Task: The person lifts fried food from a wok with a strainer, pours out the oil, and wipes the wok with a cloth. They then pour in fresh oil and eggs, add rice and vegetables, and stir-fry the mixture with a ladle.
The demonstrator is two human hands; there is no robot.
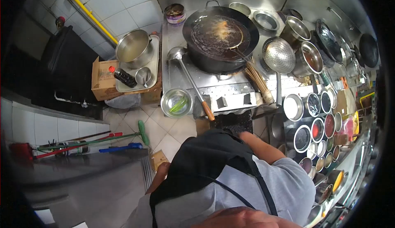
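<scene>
My right forearm (263, 148) reaches forward past the black apron (210, 158); the hand at its end is hidden. Only a piece of my left forearm (158, 178) shows beside the apron, and that hand is hidden too. In front of me, a large black wok (222, 65) on the stove holds dark bubbling oil with a pale golden patch of food (222, 30). A wire skimmer (236, 46) rests in the oil. Left of the wok lies a long-handled ladle (191, 80), beside a bowl (177, 103) with green pieces in it.
A perforated strainer (279, 55) and a bamboo brush (258, 82) lie right of the wok. Several seasoning pots (302, 138) line the right counter. At left, a tray (154, 63) carries a steel pot (133, 49) and a dark bottle (124, 77). Brooms and handles (143, 132) lie lower left.
</scene>
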